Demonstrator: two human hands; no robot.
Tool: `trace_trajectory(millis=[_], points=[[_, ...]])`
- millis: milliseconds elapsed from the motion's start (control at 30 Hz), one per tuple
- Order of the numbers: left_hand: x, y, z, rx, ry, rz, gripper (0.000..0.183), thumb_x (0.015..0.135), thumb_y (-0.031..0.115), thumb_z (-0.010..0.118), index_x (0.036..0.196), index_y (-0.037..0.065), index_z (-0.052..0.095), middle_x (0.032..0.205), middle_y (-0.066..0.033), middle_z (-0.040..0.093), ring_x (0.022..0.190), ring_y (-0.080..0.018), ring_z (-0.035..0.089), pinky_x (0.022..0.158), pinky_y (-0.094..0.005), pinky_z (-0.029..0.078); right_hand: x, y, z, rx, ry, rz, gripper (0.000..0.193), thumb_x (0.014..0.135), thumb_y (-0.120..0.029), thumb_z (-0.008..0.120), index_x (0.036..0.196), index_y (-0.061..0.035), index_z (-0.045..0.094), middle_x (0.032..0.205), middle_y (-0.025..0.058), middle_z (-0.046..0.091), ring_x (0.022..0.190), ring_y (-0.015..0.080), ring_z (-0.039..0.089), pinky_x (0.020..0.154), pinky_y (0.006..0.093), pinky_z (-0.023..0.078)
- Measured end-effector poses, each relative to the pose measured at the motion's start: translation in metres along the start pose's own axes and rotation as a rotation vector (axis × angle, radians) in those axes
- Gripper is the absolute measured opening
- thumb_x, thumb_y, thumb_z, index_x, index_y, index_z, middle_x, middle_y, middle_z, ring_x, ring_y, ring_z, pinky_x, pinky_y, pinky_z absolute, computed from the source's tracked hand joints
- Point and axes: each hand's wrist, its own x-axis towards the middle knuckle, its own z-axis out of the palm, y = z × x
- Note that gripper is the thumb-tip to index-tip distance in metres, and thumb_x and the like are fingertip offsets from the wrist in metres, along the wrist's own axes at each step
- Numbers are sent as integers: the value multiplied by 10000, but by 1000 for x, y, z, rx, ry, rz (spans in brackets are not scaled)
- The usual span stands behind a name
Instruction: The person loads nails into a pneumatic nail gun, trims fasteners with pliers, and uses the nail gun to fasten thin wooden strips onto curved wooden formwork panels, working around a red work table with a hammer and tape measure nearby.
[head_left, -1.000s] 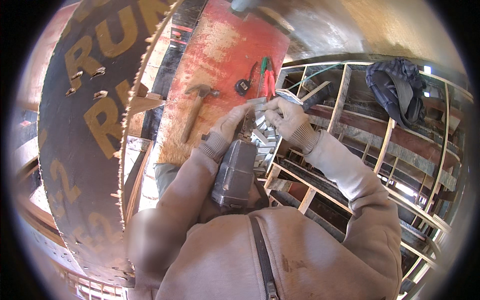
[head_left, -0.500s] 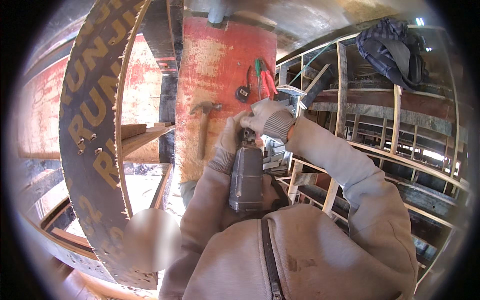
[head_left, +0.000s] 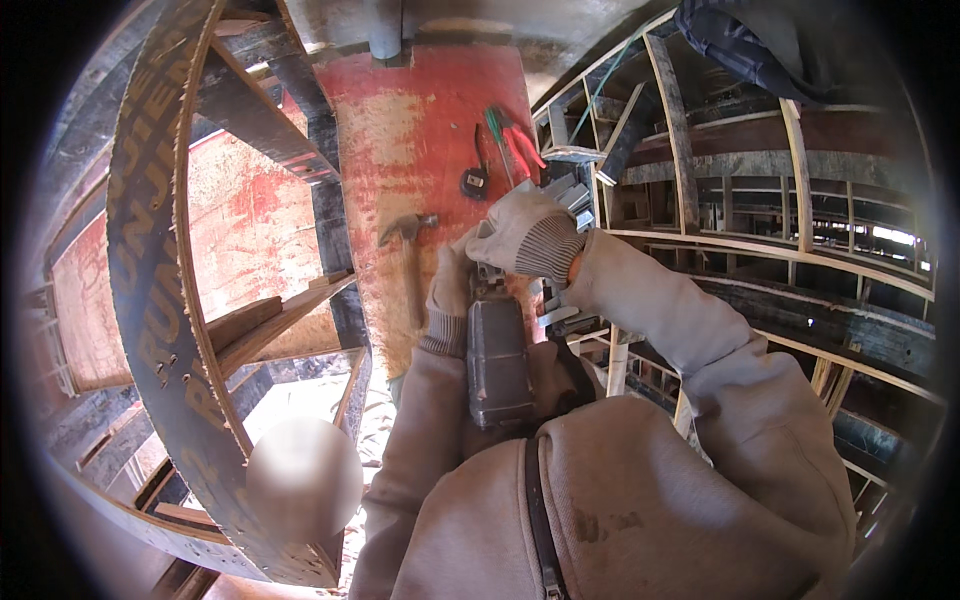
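Both my hands wear pale knit-cuffed work gloves and meet at the far end of a dark grey, long-bodied tool [head_left: 498, 360], its exact kind unclear. My right hand [head_left: 525, 232] has its fingers curled in a closed grip, and what lies inside is hidden. Beside it my left hand [head_left: 450, 285] is closed too, with its fingertips against the right fingers; its grip is also hidden. Several grey metal strips [head_left: 568, 200] lie just right of my right hand. To the left of my hands, a hammer [head_left: 408, 260] rests on the worn red board [head_left: 380, 130].
Beyond my hands lie a black tape measure [head_left: 474, 182], a green-handled screwdriver [head_left: 495, 125] and red-handled pliers [head_left: 522, 150]. A tall plywood strip [head_left: 150, 270] rises at left. Timber framing [head_left: 670, 130] with openings fills the right, and dark clothing [head_left: 750, 50] hangs there.
My view has shifted, so the plywood strip and clothing sit differently in the picture. My right hand has turned slightly, its back now more visible. Both hands stay together at the tool's far end.
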Motion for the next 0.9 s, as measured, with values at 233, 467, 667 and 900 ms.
trace_trajectory(millis=[233,467,667,900], points=[[-11,9,10,-84,112,-27,742,1101,546,170,1508,-30,400,1446,-203,543,1303,-303,544,1100,-399,438,-6,49,37,1063,-155,119,235,932,-149,706,736,-113,583,708,18,645,507,43,546,399,222,409],[0,32,1,282,-46,-130,679,1104,483,199,1462,-38,446,1331,-195,596,1183,-282,586,1050,-389,466,13,101,52,1722,140,-157,170,979,-159,691,836,-89,630,678,25,622,486,91,550,405,257,399],[-9,29,8,193,84,-105,752,1083,573,225,1422,-38,501,1231,-163,648,1122,-239,600,977,-346,491,49,131,103,1023,10,358,155,958,-225,705,974,-71,704,726,38,657,569,133,606,527,307,491],[-15,30,11,103,43,-50,838,1042,681,280,1427,-27,506,1185,-140,669,1043,-202,618,923,-342,509,38,122,140,491,311,102,328,941,-318,653,1178,-96,701,1051,176,718,994,275,703,884,376,538]])
